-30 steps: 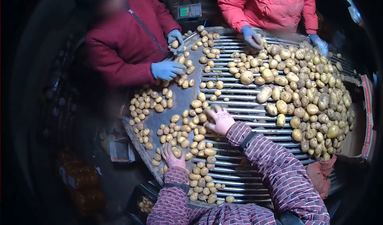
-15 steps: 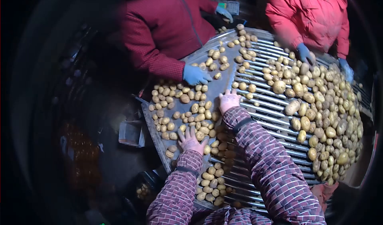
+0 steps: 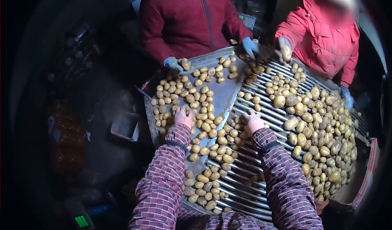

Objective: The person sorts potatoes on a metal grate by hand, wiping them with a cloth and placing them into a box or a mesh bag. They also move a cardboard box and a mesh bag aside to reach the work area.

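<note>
Potatoes [image 3: 206, 126] lie in a loose layer over the grey metal plate [image 3: 222, 92] and onto the metal bars [image 3: 241, 181] beside it. My left hand [image 3: 184, 117] rests among the potatoes on the plate, fingers bent; what lies under the fingertips is hidden. On the bars, my right hand [image 3: 253, 123] is beside several potatoes, its fingers curled down and partly hidden, so any hold on a potato cannot be made out. A big heap of potatoes [image 3: 326, 136] covers the right part of the bars.
Across the plate, a person in a dark red jacket [image 3: 185, 24] holds a potato in a gloved hand. Another person in a bright red coat [image 3: 322, 42] holds a large potato over the bars. A cardboard box [image 3: 125, 126] is at the left, another [image 3: 364, 177] at the lower right.
My left hand has moved up and slightly left. My right hand has shifted right and down, onto the bars. More potatoes lie between them. Both co-workers' hands have moved, with potatoes now lifted.
</note>
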`<state>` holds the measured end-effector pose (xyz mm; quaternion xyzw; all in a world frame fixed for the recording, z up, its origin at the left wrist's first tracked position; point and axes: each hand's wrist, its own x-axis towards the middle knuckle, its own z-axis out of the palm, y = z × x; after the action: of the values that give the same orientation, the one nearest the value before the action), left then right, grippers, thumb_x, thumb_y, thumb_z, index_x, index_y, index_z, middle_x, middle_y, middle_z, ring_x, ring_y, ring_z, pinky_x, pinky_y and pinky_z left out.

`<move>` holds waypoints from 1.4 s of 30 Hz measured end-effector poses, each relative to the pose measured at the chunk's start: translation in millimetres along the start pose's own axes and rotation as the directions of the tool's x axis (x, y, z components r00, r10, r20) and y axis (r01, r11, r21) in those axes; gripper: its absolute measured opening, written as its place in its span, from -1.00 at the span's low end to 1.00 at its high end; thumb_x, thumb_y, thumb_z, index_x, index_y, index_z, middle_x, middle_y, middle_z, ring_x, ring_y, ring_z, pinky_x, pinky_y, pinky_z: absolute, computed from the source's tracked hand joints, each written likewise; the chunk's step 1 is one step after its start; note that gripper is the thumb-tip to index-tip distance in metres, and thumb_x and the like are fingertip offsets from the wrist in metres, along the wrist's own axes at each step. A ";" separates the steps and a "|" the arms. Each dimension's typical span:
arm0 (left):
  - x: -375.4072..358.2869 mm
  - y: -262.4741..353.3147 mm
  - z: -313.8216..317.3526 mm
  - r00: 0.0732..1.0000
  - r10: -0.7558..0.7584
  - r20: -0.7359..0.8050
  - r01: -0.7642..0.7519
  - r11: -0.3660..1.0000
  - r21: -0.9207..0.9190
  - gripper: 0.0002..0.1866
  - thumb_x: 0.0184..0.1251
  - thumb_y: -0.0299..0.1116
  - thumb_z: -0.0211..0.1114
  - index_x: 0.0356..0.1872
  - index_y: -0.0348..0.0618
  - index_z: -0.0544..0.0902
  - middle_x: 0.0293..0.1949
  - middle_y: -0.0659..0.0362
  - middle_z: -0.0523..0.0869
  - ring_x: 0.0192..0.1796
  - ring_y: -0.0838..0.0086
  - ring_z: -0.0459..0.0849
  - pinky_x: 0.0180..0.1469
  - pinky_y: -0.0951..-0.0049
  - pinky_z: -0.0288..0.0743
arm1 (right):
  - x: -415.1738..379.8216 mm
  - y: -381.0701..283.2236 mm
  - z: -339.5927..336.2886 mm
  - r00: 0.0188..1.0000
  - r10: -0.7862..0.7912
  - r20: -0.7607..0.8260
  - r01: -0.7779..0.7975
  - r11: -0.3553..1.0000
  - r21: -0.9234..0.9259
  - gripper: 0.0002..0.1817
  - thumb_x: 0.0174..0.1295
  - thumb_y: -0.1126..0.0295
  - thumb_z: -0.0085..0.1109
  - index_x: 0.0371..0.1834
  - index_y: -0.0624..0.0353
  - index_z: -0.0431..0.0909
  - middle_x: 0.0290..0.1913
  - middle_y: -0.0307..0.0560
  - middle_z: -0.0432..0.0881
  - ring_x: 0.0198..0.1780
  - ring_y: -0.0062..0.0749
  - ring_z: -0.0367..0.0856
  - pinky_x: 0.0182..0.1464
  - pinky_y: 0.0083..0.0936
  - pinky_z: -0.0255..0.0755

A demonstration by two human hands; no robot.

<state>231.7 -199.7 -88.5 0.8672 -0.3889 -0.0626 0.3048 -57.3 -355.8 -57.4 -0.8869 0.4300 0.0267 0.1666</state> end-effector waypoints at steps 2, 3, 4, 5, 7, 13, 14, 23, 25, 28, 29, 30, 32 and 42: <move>25.5 5.2 11.9 0.992 0.111 -0.064 -0.112 0.993 -0.019 -0.64 0.23 -0.27 0.29 0.02 -0.17 0.59 0.01 -0.11 0.60 0.04 -0.01 0.60 0.07 0.08 0.49 | -1.4 -6.1 -4.6 0.998 0.005 0.055 0.000 0.996 -0.088 -0.66 0.16 0.46 0.08 0.01 -0.07 0.61 0.11 0.16 0.48 0.02 0.04 0.60 0.03 -0.18 0.57; 37.0 6.1 20.0 0.997 0.064 -0.053 -0.066 0.998 -0.022 -0.59 0.22 -0.29 0.30 0.09 -0.14 0.57 0.08 -0.08 0.58 0.10 0.01 0.59 0.13 0.12 0.49 | -0.2 -10.1 -0.3 1.000 0.008 0.001 -0.008 0.995 -0.102 -0.68 0.21 0.46 0.02 0.00 -0.06 0.61 0.08 0.16 0.50 0.03 0.03 0.60 0.04 -0.19 0.56; 46.6 3.9 26.0 0.998 0.051 -0.031 -0.051 0.999 0.002 -0.59 0.22 -0.30 0.29 0.11 -0.12 0.57 0.12 -0.07 0.56 0.11 0.02 0.59 0.14 0.13 0.49 | -0.6 -11.4 3.4 0.999 0.036 -0.007 -0.036 0.996 -0.076 -0.70 0.23 0.45 0.01 -0.01 -0.06 0.61 0.07 0.16 0.50 0.05 0.03 0.58 0.06 -0.18 0.55; 53.3 7.1 28.1 0.999 0.036 -0.005 -0.036 0.999 0.027 -0.58 0.22 -0.31 0.27 0.13 -0.10 0.57 0.15 -0.06 0.55 0.13 0.02 0.59 0.15 0.15 0.50 | -0.8 -12.9 3.8 0.999 0.045 -0.009 -0.046 0.997 -0.057 -0.70 0.23 0.45 0.00 -0.01 -0.05 0.61 0.07 0.16 0.50 0.06 0.03 0.58 0.07 -0.18 0.54; 65.0 12.0 34.8 0.992 -0.053 0.118 0.034 0.987 0.156 -0.55 0.24 -0.34 0.22 0.20 -0.06 0.55 0.25 -0.06 0.49 0.22 0.07 0.54 0.23 0.19 0.48 | -0.5 -12.5 5.1 0.998 0.058 -0.011 -0.058 0.998 -0.025 -0.70 0.23 0.46 0.00 -0.01 -0.04 0.61 0.04 0.16 0.50 0.07 0.05 0.57 0.08 -0.17 0.52; 91.9 19.3 18.1 0.868 -0.208 0.450 0.054 0.942 0.331 -0.39 0.00 -0.20 0.43 0.19 -0.01 0.57 0.22 -0.16 0.47 0.30 0.07 0.43 0.37 0.27 0.35 | -0.1 -15.1 4.2 0.997 0.074 0.004 -0.074 0.997 0.009 -0.71 0.19 0.47 0.04 -0.03 0.01 0.61 0.02 0.20 0.52 0.09 0.06 0.56 0.08 -0.16 0.51; 91.1 26.7 11.4 0.812 -0.271 0.517 0.059 0.919 0.389 -0.37 -0.04 -0.19 0.46 0.18 0.02 0.58 0.21 -0.17 0.47 0.31 0.08 0.42 0.39 0.29 0.34 | -0.1 -14.7 2.7 0.997 0.076 0.010 -0.076 0.997 0.020 -0.71 0.19 0.47 0.05 -0.03 0.01 0.61 0.02 0.20 0.52 0.09 0.06 0.56 0.08 -0.16 0.50; -65.0 63.9 -28.6 0.950 -0.180 0.254 0.311 0.607 -0.731 -0.49 0.10 -0.38 0.44 0.13 -0.01 0.53 0.13 0.04 0.57 0.12 0.26 0.61 0.19 0.29 0.52 | 1.0 15.7 29.7 0.965 0.258 -0.049 -0.106 0.554 0.826 -0.56 -0.03 0.51 0.31 0.03 0.11 0.65 -0.30 -0.10 0.70 -0.27 -0.39 0.66 -0.10 -0.51 0.57; -111.5 64.9 -23.5 0.834 -0.217 0.508 0.492 -0.126 -0.861 -0.56 0.28 -0.12 0.25 0.17 0.05 0.51 0.18 0.04 0.55 0.23 0.24 0.54 0.27 0.12 0.44 | -21.8 -20.0 10.7 0.970 0.207 -0.128 0.032 0.410 0.912 -0.56 0.03 0.49 0.35 0.06 0.19 0.61 -0.13 -0.10 0.68 -0.10 -0.42 0.64 0.01 -0.51 0.53; -157.7 61.1 2.4 0.861 -0.083 0.501 0.357 -0.604 -0.713 -0.41 0.38 0.17 0.05 0.24 -0.03 0.47 0.22 0.06 0.54 0.31 0.22 0.44 0.35 0.07 0.35 | -81.6 -110.7 -13.4 0.943 -0.023 -0.332 0.233 0.758 0.609 -0.53 0.18 0.30 0.29 0.16 0.19 0.54 0.02 0.05 0.63 0.04 -0.17 0.62 0.13 -0.33 0.50; -169.8 57.8 14.6 0.883 -0.053 0.466 0.305 -0.689 -0.657 -0.35 0.40 0.23 0.02 0.26 -0.08 0.45 0.22 0.06 0.54 0.33 0.22 0.41 0.37 0.10 0.33 | -95.3 -134.7 -0.2 0.917 -0.215 -0.337 0.356 0.822 0.444 -0.49 0.23 0.22 0.24 0.21 0.21 0.48 0.08 0.12 0.59 0.11 -0.06 0.56 0.19 -0.27 0.45; -171.4 39.0 33.3 0.912 -0.010 0.411 0.283 -0.711 -0.644 -0.37 0.38 0.22 0.05 0.23 -0.06 0.48 0.22 0.10 0.54 0.31 0.19 0.44 0.35 0.06 0.35 | -107.7 -153.4 11.9 0.866 -0.399 -0.301 0.478 0.836 0.269 -0.44 0.28 0.13 0.18 0.26 0.22 0.43 0.14 0.18 0.55 0.18 0.05 0.51 0.26 -0.21 0.40; -192.7 56.2 -26.3 0.773 -0.241 0.587 0.330 -0.637 -0.697 -0.36 0.36 0.29 -0.01 0.14 -0.02 0.55 0.20 0.11 0.57 0.19 0.22 0.54 0.24 0.10 0.45 | -143.8 -178.6 1.9 0.786 -0.518 -0.337 0.584 0.802 0.130 -0.35 0.32 0.05 0.12 0.35 0.26 0.32 0.29 0.22 0.41 0.32 0.09 0.38 0.36 -0.19 0.27; -306.5 -166.1 -216.5 0.645 -0.718 0.263 0.063 -0.293 -0.954 -0.48 0.35 0.28 0.01 0.05 0.18 0.60 0.00 0.16 0.66 -0.06 0.31 0.66 -0.24 0.28 0.57 | -209.9 -60.9 19.0 0.951 -0.188 -0.245 0.278 0.867 0.414 -0.39 0.13 0.24 0.35 0.27 0.16 0.44 0.21 0.12 0.50 0.26 0.02 0.42 0.32 -0.20 0.30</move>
<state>200.9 207.7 -49.2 0.4091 0.2088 -0.2264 0.8590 -140.5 -156.5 -18.7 -0.8693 0.3283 -0.1798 0.3228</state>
